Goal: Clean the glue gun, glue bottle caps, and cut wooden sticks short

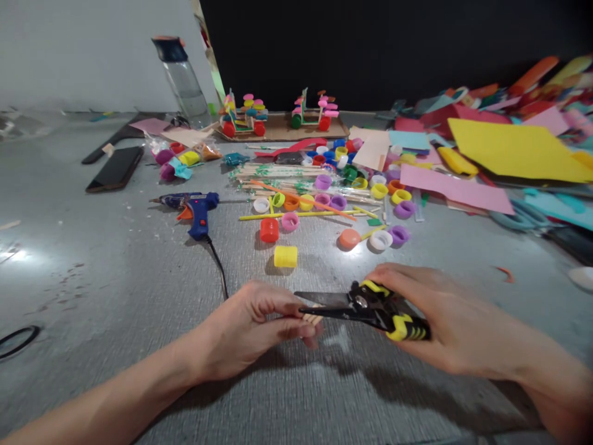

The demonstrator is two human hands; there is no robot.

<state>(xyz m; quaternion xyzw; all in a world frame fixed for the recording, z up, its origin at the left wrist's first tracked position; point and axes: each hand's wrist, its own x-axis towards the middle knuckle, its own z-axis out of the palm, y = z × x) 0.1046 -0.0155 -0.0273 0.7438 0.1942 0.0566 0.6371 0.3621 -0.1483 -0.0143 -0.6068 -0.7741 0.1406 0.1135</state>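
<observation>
Between the thumb and fingers of my left hand (259, 324) I pinch a few short pale wooden sticks (312, 316), mostly hidden by the fingertips. My right hand (445, 324) is wrapped round the black and yellow handles of a pair of heavy-duty scissors (361, 303). The blades point left and are parted, with the lower one lying against the sticks close to my left fingertips. Just beyond my hands, a stack of yellow bottle caps (286, 256) lies on its side, and a red cap stack (269, 230) stands behind it.
A blue glue gun (199, 213) lies at left, its cord running toward me. Loose caps (338, 203) and bundled sticks (273, 173) spread across the middle. Two small toy cars (243, 116) stand at the back near a water bottle (183, 80). Coloured paper (519, 142) is piled at right.
</observation>
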